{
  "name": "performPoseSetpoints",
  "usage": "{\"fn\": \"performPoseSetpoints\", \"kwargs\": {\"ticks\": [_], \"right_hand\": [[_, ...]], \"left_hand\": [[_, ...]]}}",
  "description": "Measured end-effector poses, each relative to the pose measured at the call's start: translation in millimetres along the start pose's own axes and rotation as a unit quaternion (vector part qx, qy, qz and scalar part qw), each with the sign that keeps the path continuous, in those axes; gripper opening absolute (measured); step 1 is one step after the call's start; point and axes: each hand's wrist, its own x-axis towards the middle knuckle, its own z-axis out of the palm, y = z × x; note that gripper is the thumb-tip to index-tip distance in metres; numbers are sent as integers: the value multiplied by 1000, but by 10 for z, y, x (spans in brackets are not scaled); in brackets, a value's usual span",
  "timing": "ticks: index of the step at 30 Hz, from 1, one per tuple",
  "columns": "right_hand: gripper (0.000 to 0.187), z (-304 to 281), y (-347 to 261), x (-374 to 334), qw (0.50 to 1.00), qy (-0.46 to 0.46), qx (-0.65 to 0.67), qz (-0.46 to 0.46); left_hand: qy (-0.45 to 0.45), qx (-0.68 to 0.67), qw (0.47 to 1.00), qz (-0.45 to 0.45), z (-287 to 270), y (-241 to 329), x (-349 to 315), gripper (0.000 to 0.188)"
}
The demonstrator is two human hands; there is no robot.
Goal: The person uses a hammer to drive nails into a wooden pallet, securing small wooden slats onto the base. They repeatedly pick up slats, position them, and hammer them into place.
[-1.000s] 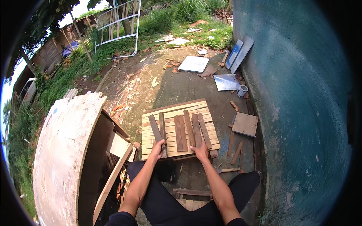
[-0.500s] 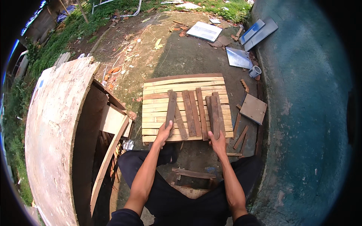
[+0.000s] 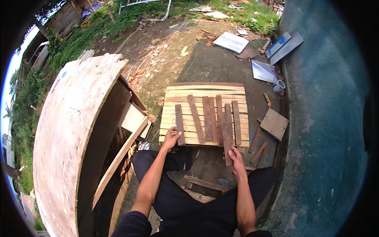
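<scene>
A low slatted table [image 3: 205,87] of pale strips stands before me, and several dark wooden slats [image 3: 207,118] lie across it, roughly side by side. My left hand [image 3: 171,140] grips the near end of the leftmost slat [image 3: 179,118], which rests on the tabletop. My right hand [image 3: 237,161] is closed round the near end of another slat [image 3: 226,132]. That one sticks out past the table's near edge toward me, and its far part overlaps a slat beneath. Just right of it lies a separate slat [image 3: 236,122].
At left leans a large weathered board [image 3: 75,130] with wooden framing under it. A blue-green wall [image 3: 327,118] runs along the right. Beside it are a square wooden board [image 3: 274,124], a paint can [image 3: 278,86] and metallic panels [image 3: 263,71]. Wood scraps [image 3: 205,183] lie between my legs.
My right hand has drawn one slat toward me, away from those beside it. The left slat has come nearer and now lies apart from its neighbour. The whole view has shifted.
</scene>
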Motion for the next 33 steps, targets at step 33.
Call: {"fn": "performPoseSetpoints", "kwargs": {"ticks": [33], "right_hand": [[35, 391, -871, -1096, 998, -2, -8, -65]], "left_hand": [[36, 248, 965, 72, 966, 148, -5, 54]]}}
